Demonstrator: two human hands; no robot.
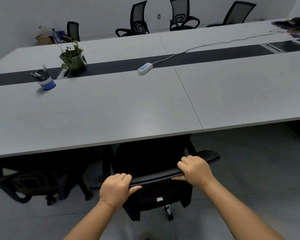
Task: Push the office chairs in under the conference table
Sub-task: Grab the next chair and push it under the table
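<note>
A black office chair (pixel 151 160) stands in front of me at the near edge of the long grey conference table (pixel 128 108). Its seat is partly under the tabletop. My left hand (pixel 116 187) grips the top rail of the backrest on the left. My right hand (pixel 196 170) grips the same rail further right. A second black chair (pixel 29 184) sits to the left, tucked under the table edge. Three more black chairs (pixel 139 19) stand pulled back along the far side, and a fourth backrest (pixel 73 31) shows at the far left.
On the table are a potted plant (pixel 73 58), a blue pen cup (pixel 45 80), a white power strip (pixel 145 68) with a cable running right, and items at the far right corner (pixel 298 30). Grey floor lies to my right.
</note>
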